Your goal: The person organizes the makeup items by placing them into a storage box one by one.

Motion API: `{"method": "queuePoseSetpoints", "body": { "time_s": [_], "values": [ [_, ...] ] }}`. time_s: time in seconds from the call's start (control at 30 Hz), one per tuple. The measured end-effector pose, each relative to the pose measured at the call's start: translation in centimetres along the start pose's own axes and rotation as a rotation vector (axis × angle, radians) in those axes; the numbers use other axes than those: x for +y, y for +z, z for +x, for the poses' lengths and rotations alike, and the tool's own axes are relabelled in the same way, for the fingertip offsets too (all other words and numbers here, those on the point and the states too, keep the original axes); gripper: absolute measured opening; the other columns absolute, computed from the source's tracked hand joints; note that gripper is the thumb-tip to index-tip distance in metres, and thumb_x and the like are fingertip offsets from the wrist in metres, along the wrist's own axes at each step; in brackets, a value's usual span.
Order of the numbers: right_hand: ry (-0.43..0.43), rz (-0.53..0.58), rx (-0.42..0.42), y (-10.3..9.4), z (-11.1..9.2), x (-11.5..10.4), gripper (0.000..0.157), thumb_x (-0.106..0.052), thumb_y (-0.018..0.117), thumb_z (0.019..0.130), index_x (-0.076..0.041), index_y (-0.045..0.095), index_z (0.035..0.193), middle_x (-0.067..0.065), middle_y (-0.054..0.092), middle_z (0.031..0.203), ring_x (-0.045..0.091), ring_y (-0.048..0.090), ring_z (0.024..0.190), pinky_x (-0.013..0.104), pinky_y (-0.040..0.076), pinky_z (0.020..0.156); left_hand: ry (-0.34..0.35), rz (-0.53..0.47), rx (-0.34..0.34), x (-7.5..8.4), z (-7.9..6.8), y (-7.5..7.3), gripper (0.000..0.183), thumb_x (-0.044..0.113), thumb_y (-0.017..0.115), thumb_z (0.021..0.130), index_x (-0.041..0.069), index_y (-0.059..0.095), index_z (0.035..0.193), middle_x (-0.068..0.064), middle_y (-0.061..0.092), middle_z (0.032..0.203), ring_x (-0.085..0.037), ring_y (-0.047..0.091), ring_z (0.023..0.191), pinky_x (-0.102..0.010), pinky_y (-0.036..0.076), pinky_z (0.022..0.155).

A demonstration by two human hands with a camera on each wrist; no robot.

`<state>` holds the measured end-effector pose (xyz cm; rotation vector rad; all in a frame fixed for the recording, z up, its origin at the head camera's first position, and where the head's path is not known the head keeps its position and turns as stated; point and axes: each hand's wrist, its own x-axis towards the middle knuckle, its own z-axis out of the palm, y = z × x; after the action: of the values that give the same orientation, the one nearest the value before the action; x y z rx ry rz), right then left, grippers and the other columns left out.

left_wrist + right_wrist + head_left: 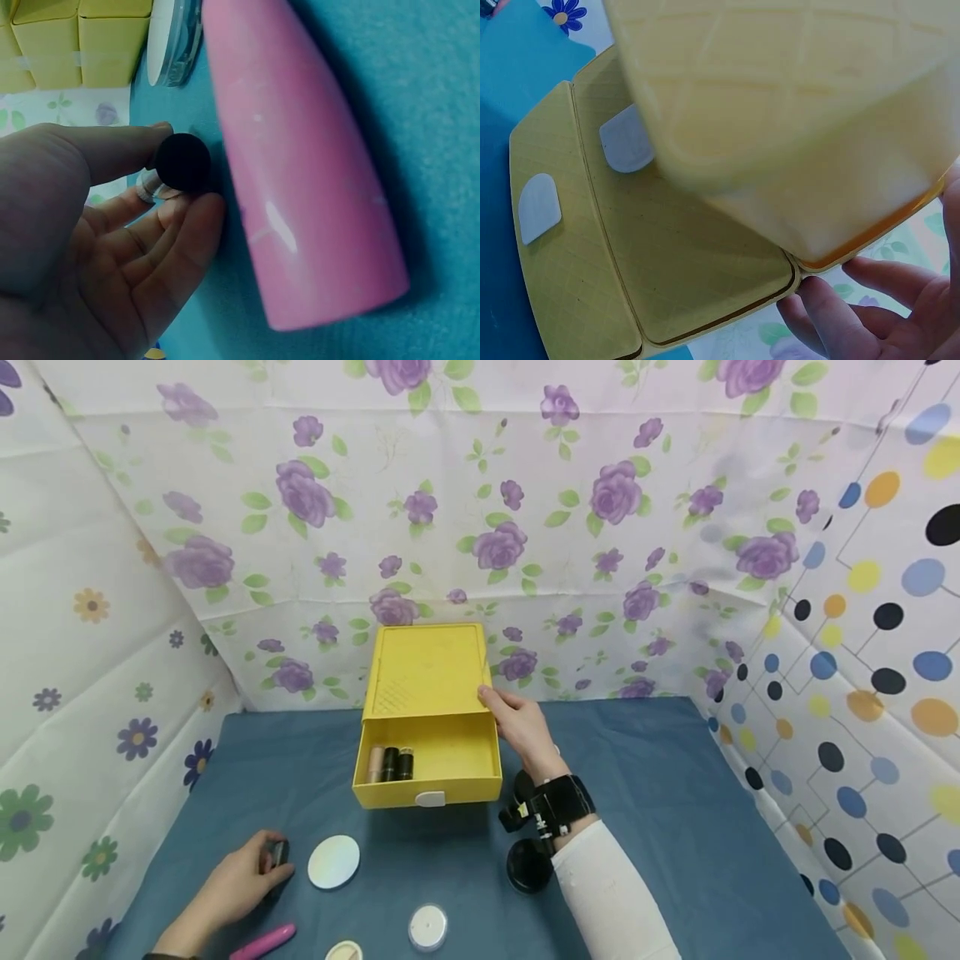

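My left hand [234, 881] pinches a small cylindrical tube with a black end [182, 161] and a shiny clear or silvery part, low over the blue cloth. A pink tapered tube [307, 180] lies beside that hand. With my right hand [521, 724] I hold the right side of a yellow drawer box [427, 668], thumb at its top edge and fingers along the side. Its top drawer [457, 752] is pulled out. Inside at the left are a beige tube [376, 764] and two black tubes [391, 764]. Lower drawers [697, 255] are closed.
On the blue cloth [645, 827] lie a pale round disc [333, 862], a white-topped round jar [428, 927] and a small cream round piece [345, 952]. A black round item [528, 866] sits by my right forearm. Patterned sheets [450, 527] enclose the back and sides.
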<state>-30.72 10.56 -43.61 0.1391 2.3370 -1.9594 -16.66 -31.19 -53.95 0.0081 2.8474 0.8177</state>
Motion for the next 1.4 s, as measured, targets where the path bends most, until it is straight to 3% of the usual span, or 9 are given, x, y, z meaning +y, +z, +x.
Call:
{"method": "queuePoseSetpoints", "body": {
  "time_s": [0.4,0.73,1.07,1.4],
  "values": [
    [0.011,-0.02,0.017,0.1,0.1,0.0,0.086,-0.079,0.062,0.076,-0.025,0.055,0.142,-0.003,0.057,0.135,0.014,0.059,0.11,0.044,0.051,0.099,-0.039,-0.042,0.011,0.2,-0.3,-0.3,0.055,0.022,0.074,0.088,-0.009,0.05,0.127,-0.004,0.051,0.071,-0.017,0.049,0.057,-0.032,0.042,0.047],
    [0.002,0.006,0.007,0.0,0.0,0.1,0.086,-0.077,0.063,0.077,-0.022,0.054,0.143,0.0,0.057,0.137,0.018,0.059,0.113,0.049,0.048,0.101,-0.036,-0.088,0.025,0.8,0.5,-0.6,0.055,0.021,0.072,0.09,-0.007,0.047,0.13,-0.005,0.052,0.075,-0.017,0.052,0.058,-0.033,0.045,0.049],
    [0.028,0.002,0.01,-0.1,0.0,0.0,0.086,-0.078,0.064,0.076,-0.024,0.054,0.143,-0.002,0.055,0.14,0.015,0.057,0.116,0.047,0.048,0.101,-0.034,-0.13,0.089,2.4,0.6,0.0,0.053,0.016,0.07,0.09,-0.006,0.045,0.131,-0.009,0.054,0.084,-0.016,0.055,0.06,-0.032,0.052,0.048],
    [0.032,0.001,0.013,-0.3,0.0,0.1,0.083,-0.078,0.064,0.076,-0.025,0.057,0.14,-0.002,0.056,0.137,0.015,0.058,0.114,0.046,0.049,0.1,-0.004,-0.096,0.15,4.4,0.3,0.3,0.046,0.02,0.071,0.089,0.001,0.054,0.127,-0.006,0.057,0.081,-0.014,0.052,0.057,-0.031,0.046,0.048]
  ]
}}
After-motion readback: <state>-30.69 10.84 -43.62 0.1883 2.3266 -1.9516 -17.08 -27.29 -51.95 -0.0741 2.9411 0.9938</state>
